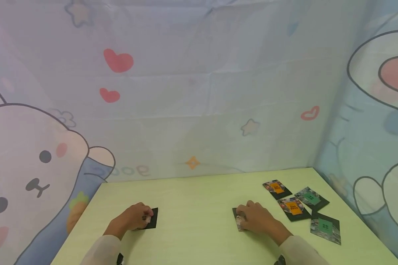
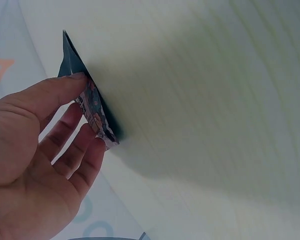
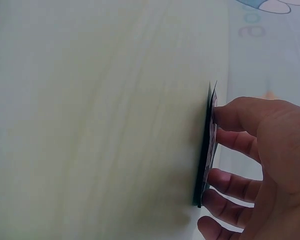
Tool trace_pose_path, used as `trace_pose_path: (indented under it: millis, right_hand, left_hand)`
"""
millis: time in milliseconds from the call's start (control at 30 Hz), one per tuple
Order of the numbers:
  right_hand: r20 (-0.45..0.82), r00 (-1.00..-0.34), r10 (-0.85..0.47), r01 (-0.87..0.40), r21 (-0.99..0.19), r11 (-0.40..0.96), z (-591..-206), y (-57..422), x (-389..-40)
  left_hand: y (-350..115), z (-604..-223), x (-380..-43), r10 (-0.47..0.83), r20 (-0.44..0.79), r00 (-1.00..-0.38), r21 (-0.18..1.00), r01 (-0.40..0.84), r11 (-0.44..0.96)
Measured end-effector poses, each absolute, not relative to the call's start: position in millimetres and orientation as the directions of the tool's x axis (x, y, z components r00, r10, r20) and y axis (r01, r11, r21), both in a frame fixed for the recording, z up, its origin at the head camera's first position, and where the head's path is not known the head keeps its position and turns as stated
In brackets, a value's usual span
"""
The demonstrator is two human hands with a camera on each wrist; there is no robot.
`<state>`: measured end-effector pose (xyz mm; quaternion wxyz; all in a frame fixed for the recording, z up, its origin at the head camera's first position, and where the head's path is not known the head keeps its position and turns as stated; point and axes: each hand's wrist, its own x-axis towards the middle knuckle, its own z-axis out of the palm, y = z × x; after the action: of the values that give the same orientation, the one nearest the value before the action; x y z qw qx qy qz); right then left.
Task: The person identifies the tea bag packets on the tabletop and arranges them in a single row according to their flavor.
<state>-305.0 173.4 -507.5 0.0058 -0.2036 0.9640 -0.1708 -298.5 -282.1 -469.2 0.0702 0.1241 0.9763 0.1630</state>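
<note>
My left hand is over a small flat packet on the left of the table. In the left wrist view the thumb and fingertips pinch this packet, which has a dark end and a colourful printed part. Toward the right, my right hand holds a second flat packet, dark at one end and pale-printed at the other. In the right wrist view the thumb and fingertips are along this packet, seen nearly edge-on close over the table. Both hands partly cover their packets.
On the right of the table lie two packets with orange labels, one farther back and one nearer, beside two with green labels. A printed cloth hangs behind the pale yellow-green table and along its sides.
</note>
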Motion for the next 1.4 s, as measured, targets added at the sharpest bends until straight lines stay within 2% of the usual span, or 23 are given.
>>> trace_pose_path:
  millis: [667,1400]
  right_hand:
    - [0.058,-0.896,-0.439,-0.431,-0.347,0.833,-506.0,113.1,-313.7]
    - [0.063,-0.895,-0.441,-0.438,-0.312,0.844,-507.1,40.4,-318.1]
  left_hand:
    - [-280.8,-468.5,-296.0,0.253,-0.091,-0.963,0.342,0.209,0.916]
    - [-282.3,-471.8,-297.3,0.252,-0.082,-0.964,0.346,0.209,0.915]
